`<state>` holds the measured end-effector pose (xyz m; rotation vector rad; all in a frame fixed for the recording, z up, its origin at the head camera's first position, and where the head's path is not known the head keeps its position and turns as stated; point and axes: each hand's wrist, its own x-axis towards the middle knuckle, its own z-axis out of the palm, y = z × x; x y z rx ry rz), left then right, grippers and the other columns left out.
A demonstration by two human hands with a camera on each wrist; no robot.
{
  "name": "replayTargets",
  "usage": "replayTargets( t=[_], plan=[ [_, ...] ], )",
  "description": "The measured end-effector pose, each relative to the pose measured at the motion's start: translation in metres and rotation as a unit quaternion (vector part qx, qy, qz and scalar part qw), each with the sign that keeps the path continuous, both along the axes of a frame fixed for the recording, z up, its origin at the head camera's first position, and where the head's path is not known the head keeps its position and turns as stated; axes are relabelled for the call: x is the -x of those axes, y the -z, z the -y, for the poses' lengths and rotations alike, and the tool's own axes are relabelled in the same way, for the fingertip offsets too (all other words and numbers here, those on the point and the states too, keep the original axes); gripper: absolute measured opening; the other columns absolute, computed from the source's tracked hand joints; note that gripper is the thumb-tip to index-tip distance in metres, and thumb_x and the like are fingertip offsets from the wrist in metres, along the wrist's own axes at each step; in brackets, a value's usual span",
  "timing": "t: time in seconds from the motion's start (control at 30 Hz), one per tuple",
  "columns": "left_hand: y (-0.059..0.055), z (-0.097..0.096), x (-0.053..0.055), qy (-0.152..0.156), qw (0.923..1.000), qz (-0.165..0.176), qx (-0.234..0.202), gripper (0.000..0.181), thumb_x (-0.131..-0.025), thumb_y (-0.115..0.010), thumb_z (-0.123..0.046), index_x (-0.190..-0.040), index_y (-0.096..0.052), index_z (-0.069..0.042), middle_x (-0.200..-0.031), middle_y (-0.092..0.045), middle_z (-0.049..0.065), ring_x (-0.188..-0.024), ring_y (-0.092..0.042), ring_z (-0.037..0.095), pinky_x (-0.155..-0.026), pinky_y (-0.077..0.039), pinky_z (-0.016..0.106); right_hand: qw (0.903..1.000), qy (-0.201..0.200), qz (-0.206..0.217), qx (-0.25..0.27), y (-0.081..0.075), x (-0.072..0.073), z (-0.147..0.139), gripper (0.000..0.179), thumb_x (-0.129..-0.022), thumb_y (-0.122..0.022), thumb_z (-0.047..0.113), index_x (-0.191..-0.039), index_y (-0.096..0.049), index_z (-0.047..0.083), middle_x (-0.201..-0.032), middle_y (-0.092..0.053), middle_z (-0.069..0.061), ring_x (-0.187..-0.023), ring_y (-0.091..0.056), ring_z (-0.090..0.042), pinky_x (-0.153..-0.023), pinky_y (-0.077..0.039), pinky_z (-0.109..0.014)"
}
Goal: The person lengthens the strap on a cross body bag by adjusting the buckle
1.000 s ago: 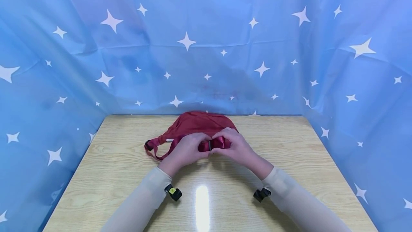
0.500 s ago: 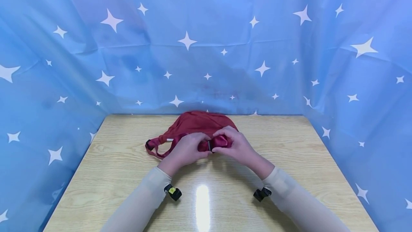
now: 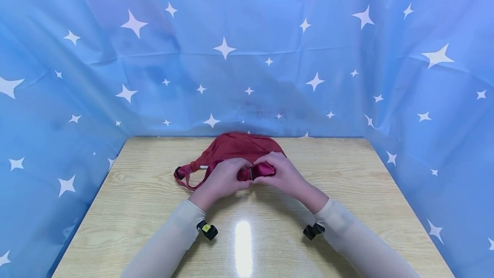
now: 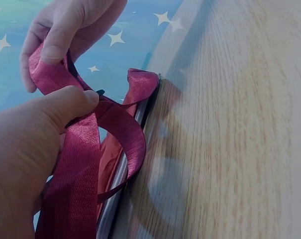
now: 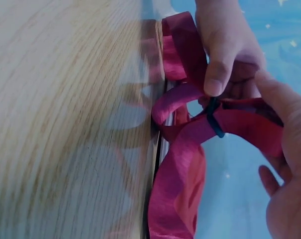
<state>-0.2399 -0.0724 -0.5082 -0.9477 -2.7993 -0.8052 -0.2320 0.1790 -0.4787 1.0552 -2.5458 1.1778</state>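
Note:
A dark red waist bag lies at the back of the table, its shiny red strap drawn up in front of it. My left hand pinches the strap between thumb and fingers beside a small dark slider buckle. On the other side of that buckle, my right hand holds a bent length of the strap, thumb in front in the left wrist view. The strap loops hang loosely below the hands. Behind the hands, part of the bag is hidden.
A black buckle and a strap loop lie at the bag's left end. The wooden table ends at a blue star-patterned curtain behind and on both sides. Each wrist carries a small black camera.
The red strap between the hands bulged upward near the right fingers, then flattened a little. Both hands have stayed almost in place, and the bag has not moved.

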Motion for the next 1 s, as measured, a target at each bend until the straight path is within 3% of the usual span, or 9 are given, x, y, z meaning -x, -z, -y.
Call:
replayTargets(
  t=[0.3,0.5,0.63,0.83,1.0],
  plan=[
    [0.001,0.002,0.000,-0.003,1.0000,-0.002,-0.002,0.049,-0.094,-0.090,-0.042,-0.134,-0.074,-0.019,-0.125,-0.076,-0.006,-0.113,-0.068,0.012,-0.102,-0.057,0.038,0.9935,0.014,0.058,0.097,-0.004,-0.006,0.002,0.042,-0.085,-0.098,0.013,-0.122,-0.079,0.010,-0.111,-0.073,0.001,-0.103,-0.066,-0.024,-0.077,-0.063,-0.034],
    [0.003,0.003,0.001,-0.010,0.9999,0.004,0.000,0.049,-0.094,-0.090,-0.044,-0.134,-0.075,-0.020,-0.125,-0.076,-0.007,-0.111,-0.067,0.010,-0.101,-0.056,0.038,0.9848,-0.004,0.097,0.144,-0.005,-0.007,0.002,0.041,-0.087,-0.095,0.004,-0.124,-0.076,0.006,-0.114,-0.071,-0.005,-0.101,-0.068,-0.028,-0.077,-0.065,-0.036],
    [0.001,0.004,0.001,-0.011,0.9999,0.003,-0.002,0.048,-0.094,-0.091,-0.043,-0.133,-0.075,-0.020,-0.125,-0.076,-0.007,-0.112,-0.067,0.010,-0.100,-0.056,0.037,0.9843,-0.012,0.102,0.143,-0.005,-0.006,0.002,0.047,-0.087,-0.095,0.003,-0.129,-0.075,0.008,-0.119,-0.070,-0.007,-0.105,-0.069,-0.027,-0.081,-0.065,-0.036],
    [0.001,0.007,0.000,-0.009,0.9999,-0.003,-0.005,0.049,-0.093,-0.091,-0.042,-0.134,-0.075,-0.020,-0.126,-0.076,-0.007,-0.113,-0.068,0.011,-0.099,-0.057,0.037,0.9890,-0.024,0.097,0.109,-0.002,0.001,-0.003,0.076,-0.084,-0.098,0.005,-0.151,-0.063,0.015,-0.133,-0.071,-0.006,-0.124,-0.067,-0.025,-0.099,-0.059,-0.030],
    [0.003,0.009,0.000,-0.012,0.9999,0.000,-0.006,0.048,-0.094,-0.090,-0.044,-0.133,-0.076,-0.021,-0.124,-0.076,-0.008,-0.109,-0.067,0.010,-0.096,-0.057,0.037,0.9904,-0.010,0.102,0.093,0.000,0.002,-0.012,0.080,-0.085,-0.098,0.009,-0.155,-0.059,0.015,-0.140,-0.070,-0.008,-0.135,-0.063,-0.030,-0.110,-0.051,-0.029]
  ],
)
